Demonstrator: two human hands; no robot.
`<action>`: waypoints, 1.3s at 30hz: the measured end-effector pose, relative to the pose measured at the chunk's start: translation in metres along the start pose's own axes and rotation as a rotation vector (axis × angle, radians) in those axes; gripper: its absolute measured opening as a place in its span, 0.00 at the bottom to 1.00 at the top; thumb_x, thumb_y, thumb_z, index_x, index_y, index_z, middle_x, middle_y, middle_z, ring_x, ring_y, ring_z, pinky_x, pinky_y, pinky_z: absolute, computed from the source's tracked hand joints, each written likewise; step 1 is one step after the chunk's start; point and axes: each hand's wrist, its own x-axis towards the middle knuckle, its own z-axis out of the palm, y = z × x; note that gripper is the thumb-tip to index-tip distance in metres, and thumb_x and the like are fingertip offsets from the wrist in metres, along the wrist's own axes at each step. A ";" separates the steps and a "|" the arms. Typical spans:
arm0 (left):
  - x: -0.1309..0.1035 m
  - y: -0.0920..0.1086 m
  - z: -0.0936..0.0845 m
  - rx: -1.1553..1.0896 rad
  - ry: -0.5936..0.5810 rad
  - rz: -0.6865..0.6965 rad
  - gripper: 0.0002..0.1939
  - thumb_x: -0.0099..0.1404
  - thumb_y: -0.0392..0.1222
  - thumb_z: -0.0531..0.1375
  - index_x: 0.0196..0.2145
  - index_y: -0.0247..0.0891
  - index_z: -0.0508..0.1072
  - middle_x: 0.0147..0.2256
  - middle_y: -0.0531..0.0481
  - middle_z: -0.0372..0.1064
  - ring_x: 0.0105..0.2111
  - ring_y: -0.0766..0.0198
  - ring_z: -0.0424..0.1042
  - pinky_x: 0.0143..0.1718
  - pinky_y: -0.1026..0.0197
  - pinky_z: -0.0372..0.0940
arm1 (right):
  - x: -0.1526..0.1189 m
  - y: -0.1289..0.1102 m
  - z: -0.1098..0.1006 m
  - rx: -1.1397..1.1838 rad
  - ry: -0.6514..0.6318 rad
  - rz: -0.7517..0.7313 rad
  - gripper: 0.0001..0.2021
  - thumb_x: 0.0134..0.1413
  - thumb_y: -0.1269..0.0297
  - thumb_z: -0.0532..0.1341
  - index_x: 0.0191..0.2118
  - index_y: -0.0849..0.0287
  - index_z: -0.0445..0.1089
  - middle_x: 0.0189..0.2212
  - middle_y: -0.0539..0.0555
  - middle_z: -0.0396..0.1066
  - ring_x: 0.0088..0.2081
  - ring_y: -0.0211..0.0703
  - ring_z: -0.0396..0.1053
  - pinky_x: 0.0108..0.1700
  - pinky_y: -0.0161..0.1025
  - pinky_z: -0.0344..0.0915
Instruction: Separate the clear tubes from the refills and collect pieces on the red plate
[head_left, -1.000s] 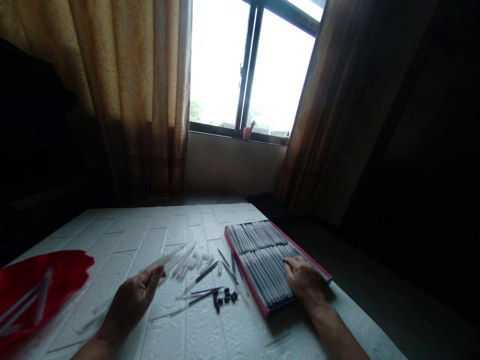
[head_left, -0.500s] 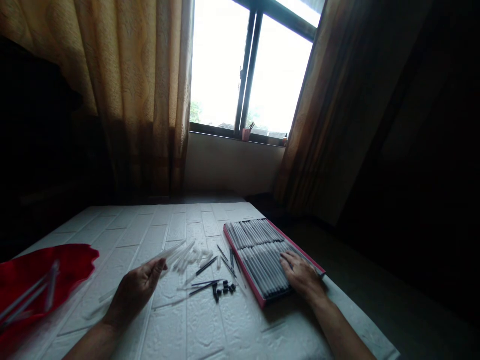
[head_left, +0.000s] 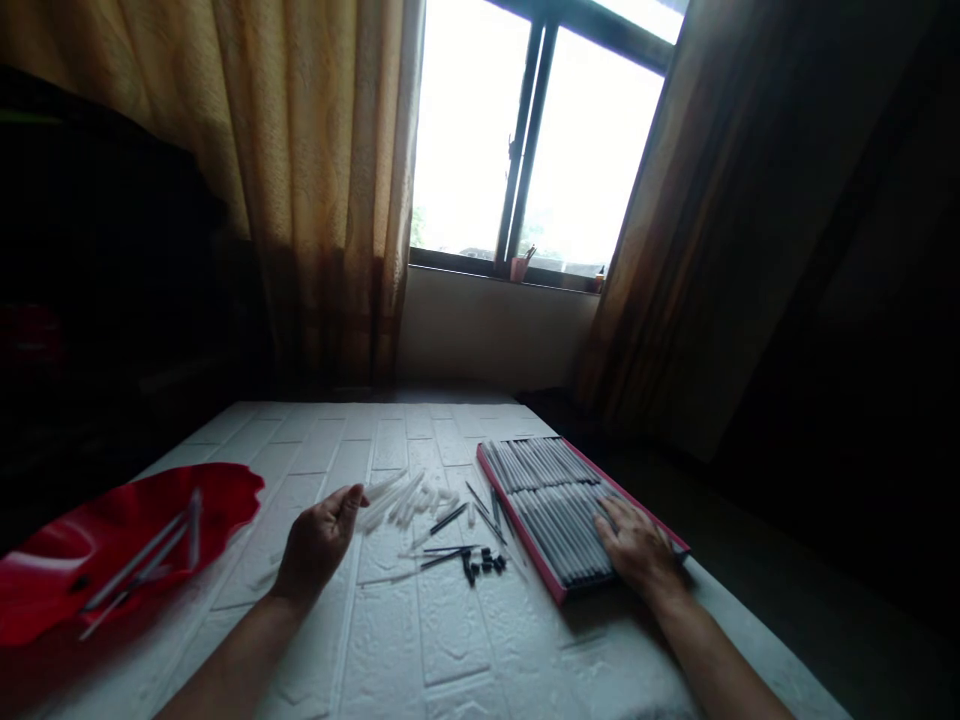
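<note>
My right hand (head_left: 637, 540) lies over the right side of a red-rimmed box (head_left: 541, 572), its fingers stretched out and touching the pens. Two rows of grey, clear-barrelled pens (head_left: 559, 525) fill this box. Closed in a pinch above the table, my left hand (head_left: 321, 535) has its thumb against the fingers; whatever is between them cannot be made out. Just beyond it lies a pile of clear plastic tubes (head_left: 405, 500). Between the hands are dark thin refills (head_left: 450, 519) and several small black caps (head_left: 491, 562).
A red wavy-edged dish (head_left: 225, 480) holding a few pen-like sticks (head_left: 142, 565) stands at the left of the white brick-patterned table (head_left: 390, 640). Behind are a window (head_left: 592, 140), curtains (head_left: 322, 180) and a pink cup (head_left: 519, 268) on the sill.
The view has swung left, so everything sits further right. My left hand remains pinched beside the clear tubes, and my right hand stays on the pens in the box.
</note>
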 end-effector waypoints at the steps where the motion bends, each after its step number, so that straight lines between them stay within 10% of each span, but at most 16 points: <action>1: 0.001 -0.001 -0.001 -0.025 0.022 -0.022 0.24 0.62 0.59 0.45 0.26 0.42 0.72 0.16 0.55 0.66 0.17 0.62 0.69 0.19 0.66 0.58 | 0.000 0.000 0.001 -0.039 0.001 0.020 0.26 0.60 0.57 0.45 0.60 0.59 0.62 0.61 0.57 0.59 0.61 0.51 0.56 0.60 0.48 0.53; 9: 0.012 -0.026 -0.006 -0.181 0.196 -0.230 0.30 0.62 0.66 0.42 0.29 0.40 0.72 0.18 0.54 0.65 0.19 0.63 0.69 0.19 0.65 0.61 | 0.024 0.018 0.009 -0.087 -0.186 0.177 0.33 0.60 0.46 0.39 0.65 0.57 0.51 0.63 0.62 0.53 0.61 0.57 0.55 0.60 0.53 0.51; 17: 0.026 -0.040 -0.010 -0.108 0.063 -0.281 0.23 0.62 0.58 0.46 0.35 0.38 0.71 0.31 0.45 0.76 0.33 0.58 0.76 0.32 0.62 0.68 | 0.032 0.023 0.006 -0.012 -0.123 0.175 0.30 0.59 0.49 0.41 0.60 0.57 0.61 0.59 0.63 0.61 0.58 0.63 0.60 0.55 0.65 0.53; 22: 0.039 -0.034 -0.014 0.006 -0.123 -0.267 0.15 0.59 0.47 0.51 0.38 0.39 0.73 0.37 0.46 0.78 0.37 0.60 0.76 0.36 0.63 0.67 | 0.009 -0.030 -0.028 0.150 0.199 -0.166 0.23 0.57 0.56 0.48 0.52 0.59 0.70 0.55 0.60 0.67 0.56 0.55 0.63 0.56 0.50 0.59; 27: 0.044 -0.026 -0.020 0.215 -0.300 -0.207 0.11 0.55 0.40 0.56 0.34 0.43 0.77 0.39 0.47 0.78 0.40 0.56 0.75 0.40 0.61 0.64 | -0.023 -0.113 -0.056 0.347 0.063 -0.584 0.15 0.59 0.61 0.51 0.41 0.54 0.75 0.44 0.55 0.75 0.45 0.45 0.71 0.47 0.36 0.64; 33: 0.041 -0.027 -0.026 0.344 -0.450 -0.135 0.10 0.56 0.43 0.57 0.32 0.42 0.78 0.35 0.45 0.78 0.38 0.54 0.75 0.35 0.61 0.62 | -0.010 -0.180 -0.053 0.253 -0.129 -0.558 0.11 0.57 0.64 0.56 0.34 0.52 0.77 0.34 0.52 0.78 0.39 0.44 0.74 0.36 0.33 0.61; 39: 0.039 -0.040 -0.027 0.321 -0.483 -0.119 0.11 0.58 0.44 0.55 0.32 0.43 0.77 0.33 0.49 0.78 0.36 0.57 0.75 0.33 0.64 0.62 | 0.012 -0.188 -0.019 0.249 -0.112 -0.446 0.12 0.58 0.68 0.54 0.39 0.56 0.76 0.38 0.57 0.77 0.41 0.46 0.73 0.38 0.34 0.60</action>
